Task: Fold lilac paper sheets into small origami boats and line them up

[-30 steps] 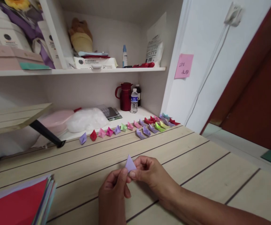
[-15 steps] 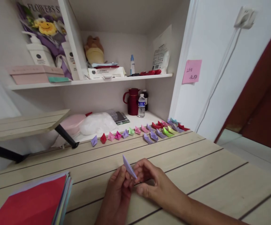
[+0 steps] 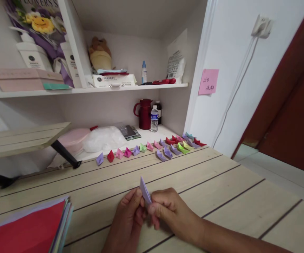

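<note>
A small folded piece of lilac paper (image 3: 145,190) stands tilted between my two hands, above the wooden tabletop. My left hand (image 3: 134,207) pinches it at its left side, thumb in front. On the other side, my right hand (image 3: 169,209) grips the paper's lower right end between thumb and bent fingers. Beyond my hands, several folded paper boats (image 3: 127,152) in lilac, red, pink and green line the back of the table. At the lower left lies a stack of coloured paper (image 3: 27,226) with a red sheet near the top.
A small raised wooden stand (image 3: 22,138) with black legs is at the left. Behind the boats are a clear plastic bag (image 3: 104,138), a dark red jug (image 3: 144,114) and a water bottle (image 3: 154,119). A shelf (image 3: 94,90) runs above, holding boxes and bottles.
My right hand has closed from a loose, spread pose onto the lower end of the lilac paper. The paper stands a little steeper. The whole view has shifted slightly.
</note>
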Demonstrator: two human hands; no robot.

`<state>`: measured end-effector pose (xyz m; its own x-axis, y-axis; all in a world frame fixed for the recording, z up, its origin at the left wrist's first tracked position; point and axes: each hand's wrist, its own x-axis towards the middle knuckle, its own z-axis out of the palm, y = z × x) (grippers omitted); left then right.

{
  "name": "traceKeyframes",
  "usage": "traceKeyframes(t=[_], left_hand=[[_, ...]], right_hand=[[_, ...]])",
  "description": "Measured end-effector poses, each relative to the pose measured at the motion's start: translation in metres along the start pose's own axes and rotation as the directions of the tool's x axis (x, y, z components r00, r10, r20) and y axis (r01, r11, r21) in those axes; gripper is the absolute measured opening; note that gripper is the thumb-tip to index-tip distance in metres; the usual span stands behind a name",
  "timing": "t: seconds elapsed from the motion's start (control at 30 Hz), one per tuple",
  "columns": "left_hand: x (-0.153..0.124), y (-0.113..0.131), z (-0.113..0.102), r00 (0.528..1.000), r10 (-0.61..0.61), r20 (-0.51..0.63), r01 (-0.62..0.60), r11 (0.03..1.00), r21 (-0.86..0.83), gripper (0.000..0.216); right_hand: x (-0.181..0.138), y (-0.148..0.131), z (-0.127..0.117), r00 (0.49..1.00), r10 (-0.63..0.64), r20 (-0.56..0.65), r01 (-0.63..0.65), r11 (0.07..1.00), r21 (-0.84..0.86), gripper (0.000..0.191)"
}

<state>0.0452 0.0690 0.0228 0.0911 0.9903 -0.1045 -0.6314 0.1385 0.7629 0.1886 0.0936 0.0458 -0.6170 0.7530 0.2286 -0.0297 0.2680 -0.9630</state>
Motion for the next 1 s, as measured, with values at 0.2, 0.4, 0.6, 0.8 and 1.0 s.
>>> traceKeyframes(t=[0.2,0.4,0.6,0.8,1.0], left_hand=[[0.005,0.005,-0.001,0.990,0.075,-0.120,-0.080,0.996,-0.033,0.038],[0.002,0.005,0.000,0.991,0.075,-0.112,-0.076,0.997,-0.004,0.035],[0.003,0.004,-0.002,0.999,0.040,-0.031,-0.036,0.992,0.119,0.032],[0.003,0.004,-0.003,0.999,0.028,0.022,-0.032,0.974,0.223,0.039],[0.003,0.005,-0.004,0.997,0.022,0.073,-0.041,0.964,0.262,0.046]], right_hand=[[0.009,0.016,-0.017,0.990,0.130,-0.045,-0.122,0.983,0.139,0.049],[0.007,0.003,-0.026,0.973,0.141,-0.185,-0.076,0.944,0.321,0.051],[0.006,-0.001,-0.018,0.993,0.094,-0.064,-0.051,0.869,0.493,0.052],[0.007,0.001,-0.017,0.998,0.052,-0.028,-0.028,0.835,0.549,0.047],[0.005,0.003,-0.017,0.995,0.094,-0.045,-0.049,0.800,0.598,0.036]])
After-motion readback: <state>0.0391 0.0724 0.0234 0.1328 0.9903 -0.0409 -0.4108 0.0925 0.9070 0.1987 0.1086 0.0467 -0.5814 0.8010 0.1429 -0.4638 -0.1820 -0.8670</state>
